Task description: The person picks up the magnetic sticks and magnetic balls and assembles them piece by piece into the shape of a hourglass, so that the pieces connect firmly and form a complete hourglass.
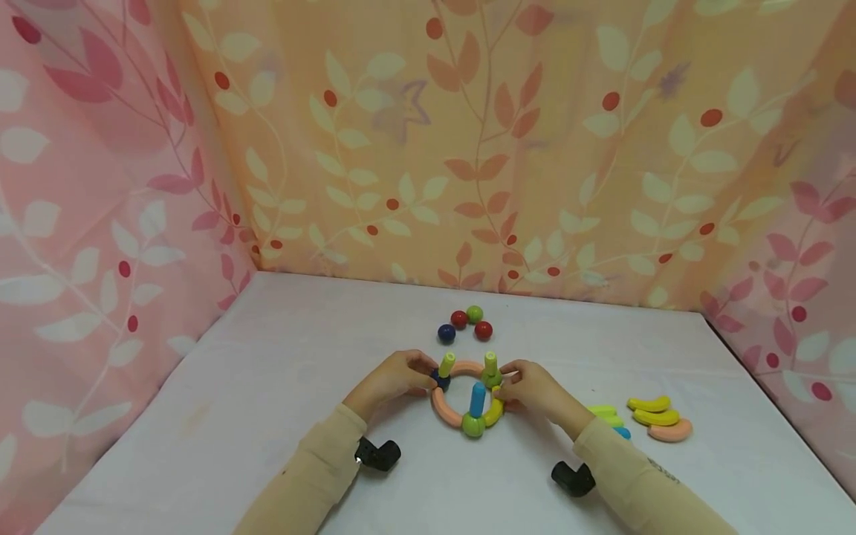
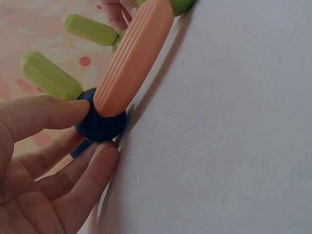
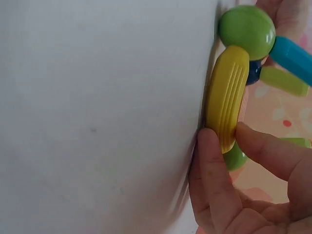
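A ring of toy pieces lies on the table, with curved peach rods (image 1: pixel 446 409) and a yellow curved rod (image 3: pixel 227 97) joined by balls. A dark blue ball (image 2: pixel 101 119) and two green balls (image 1: pixel 473 425) are its corners. Out of the balls stick two lime sticks (image 1: pixel 490 362) and a blue stick (image 1: pixel 478 400), roughly upright. At the ring's left, my left hand (image 1: pixel 397 377) pinches the dark blue ball between thumb and fingers. My right hand (image 1: pixel 535 392) holds the yellow rod near its far end, beside a green ball; its fingertips partly cover that joint.
Behind the ring lie several loose balls, among them a dark blue ball (image 1: pixel 446 334) and a red ball (image 1: pixel 484 331). To the right are yellow curved rods (image 1: pixel 655 417), a peach piece (image 1: pixel 671 431) and lime sticks (image 1: pixel 604 411), partly behind the right forearm. Patterned curtains (image 1: pixel 468 148) enclose the table (image 1: pixel 267 357).
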Demonstrator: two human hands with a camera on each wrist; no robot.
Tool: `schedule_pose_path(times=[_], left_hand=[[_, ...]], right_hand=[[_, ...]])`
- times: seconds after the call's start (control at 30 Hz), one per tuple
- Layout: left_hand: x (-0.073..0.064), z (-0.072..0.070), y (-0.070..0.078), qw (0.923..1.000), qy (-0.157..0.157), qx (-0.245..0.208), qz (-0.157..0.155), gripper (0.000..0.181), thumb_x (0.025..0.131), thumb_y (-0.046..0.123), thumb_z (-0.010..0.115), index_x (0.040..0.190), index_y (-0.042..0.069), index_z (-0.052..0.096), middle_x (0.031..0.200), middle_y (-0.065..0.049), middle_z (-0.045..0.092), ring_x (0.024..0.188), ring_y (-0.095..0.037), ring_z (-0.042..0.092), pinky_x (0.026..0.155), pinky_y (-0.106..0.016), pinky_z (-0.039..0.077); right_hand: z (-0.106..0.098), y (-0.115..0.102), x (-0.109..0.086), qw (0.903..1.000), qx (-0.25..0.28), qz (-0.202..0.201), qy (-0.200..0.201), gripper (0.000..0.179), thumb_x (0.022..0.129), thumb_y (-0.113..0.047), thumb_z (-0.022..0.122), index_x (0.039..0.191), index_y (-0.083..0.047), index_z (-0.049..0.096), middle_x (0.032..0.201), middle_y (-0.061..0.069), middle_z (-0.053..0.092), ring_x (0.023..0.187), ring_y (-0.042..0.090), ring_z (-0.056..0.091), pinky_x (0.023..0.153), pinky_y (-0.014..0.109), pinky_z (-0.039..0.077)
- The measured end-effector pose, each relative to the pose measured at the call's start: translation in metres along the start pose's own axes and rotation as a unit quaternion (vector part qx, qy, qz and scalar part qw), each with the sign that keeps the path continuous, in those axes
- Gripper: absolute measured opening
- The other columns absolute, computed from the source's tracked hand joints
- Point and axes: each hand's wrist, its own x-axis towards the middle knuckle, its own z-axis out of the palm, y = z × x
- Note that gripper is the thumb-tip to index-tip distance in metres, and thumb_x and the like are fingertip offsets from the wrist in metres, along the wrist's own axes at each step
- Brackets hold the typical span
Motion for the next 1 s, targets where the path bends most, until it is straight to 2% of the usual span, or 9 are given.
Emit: schedule_pose_path(times=[0.17, 0.33, 0.5, 0.63, 0.73, 0.83, 0.9, 1.0], left_hand=[[-0.002, -0.001, 0.000, 0.9999, 0.002, 0.013, -0.006, 0.025, 0.082, 0.005, 0.076, 0.105, 0.005, 0.067, 0.110, -0.009, 0.068, 0.093, -0.016, 0.065, 0.082, -0.029, 0.059], [-0.004, -0.002, 0.001, 0.9992, 0.001, 0.035, -0.016, 0.022, 0.081, 0.010, 0.080, 0.098, 0.007, 0.066, 0.105, -0.007, 0.068, 0.089, -0.016, 0.064, 0.078, -0.027, 0.058], [-0.006, -0.005, 0.003, 0.9981, -0.033, 0.052, -0.005, 0.024, 0.081, 0.014, 0.081, 0.099, 0.007, 0.067, 0.101, -0.005, 0.068, 0.085, -0.015, 0.063, 0.075, -0.024, 0.056], [-0.006, -0.010, 0.008, 0.9967, -0.051, 0.054, 0.034, 0.035, 0.082, 0.013, 0.080, 0.113, 0.005, 0.065, 0.107, -0.005, 0.070, 0.089, -0.014, 0.065, 0.075, -0.027, 0.057], [-0.008, -0.012, 0.014, 0.9937, -0.045, 0.068, 0.076, 0.040, 0.082, 0.015, 0.080, 0.118, 0.008, 0.065, 0.111, -0.005, 0.071, 0.095, -0.014, 0.066, 0.079, -0.030, 0.056], [-0.009, -0.008, 0.019, 0.9887, -0.047, 0.089, 0.111, 0.035, 0.083, 0.018, 0.080, 0.116, 0.013, 0.068, 0.113, -0.002, 0.071, 0.101, -0.014, 0.065, 0.084, -0.031, 0.054], [-0.009, -0.002, 0.020, 0.9859, -0.037, 0.103, 0.126, 0.029, 0.084, 0.020, 0.080, 0.111, 0.016, 0.071, 0.110, 0.001, 0.072, 0.101, -0.014, 0.064, 0.085, -0.031, 0.052], [-0.007, 0.006, 0.020, 0.9841, -0.022, 0.113, 0.135, 0.023, 0.084, 0.020, 0.079, 0.105, 0.019, 0.073, 0.105, 0.003, 0.072, 0.097, -0.012, 0.063, 0.083, -0.030, 0.052]], right_hand=[[-0.003, 0.000, 0.013, 0.9997, -0.016, -0.011, 0.012, 0.045, 0.088, -0.010, 0.073, 0.127, 0.005, 0.058, 0.098, 0.013, 0.061, 0.079, 0.017, 0.059, 0.072, 0.025, 0.059], [-0.007, 0.002, 0.031, 0.9979, -0.032, -0.054, 0.015, 0.036, 0.088, -0.008, 0.071, 0.122, 0.003, 0.063, 0.104, 0.014, 0.064, 0.085, 0.018, 0.060, 0.073, 0.025, 0.056], [-0.026, 0.003, 0.034, 0.9962, -0.026, -0.083, -0.013, 0.042, 0.092, -0.019, 0.068, 0.129, 0.000, 0.061, 0.124, 0.018, 0.064, 0.100, 0.020, 0.065, 0.088, 0.034, 0.059], [-0.042, 0.002, 0.019, 0.9935, 0.041, -0.101, -0.033, 0.057, 0.091, -0.028, 0.072, 0.138, -0.002, 0.054, 0.132, 0.019, 0.061, 0.111, 0.021, 0.063, 0.098, 0.038, 0.056], [-0.040, -0.001, 0.004, 0.9883, 0.054, -0.128, -0.064, 0.064, 0.087, -0.028, 0.077, 0.140, -0.002, 0.052, 0.128, 0.018, 0.062, 0.110, 0.020, 0.063, 0.097, 0.036, 0.055], [-0.029, -0.004, -0.007, 0.9865, 0.016, -0.151, -0.063, 0.060, 0.082, -0.023, 0.082, 0.132, -0.001, 0.059, 0.117, 0.012, 0.067, 0.105, 0.019, 0.063, 0.093, 0.035, 0.055], [-0.020, -0.006, -0.012, 0.9868, -0.020, -0.155, -0.040, 0.050, 0.081, -0.021, 0.083, 0.123, -0.002, 0.065, 0.109, 0.007, 0.070, 0.101, 0.018, 0.063, 0.090, 0.035, 0.055], [-0.008, -0.007, -0.015, 0.9884, -0.045, -0.145, -0.001, 0.035, 0.082, -0.017, 0.081, 0.112, -0.003, 0.070, 0.100, 0.003, 0.072, 0.097, 0.017, 0.063, 0.088, 0.038, 0.056]])
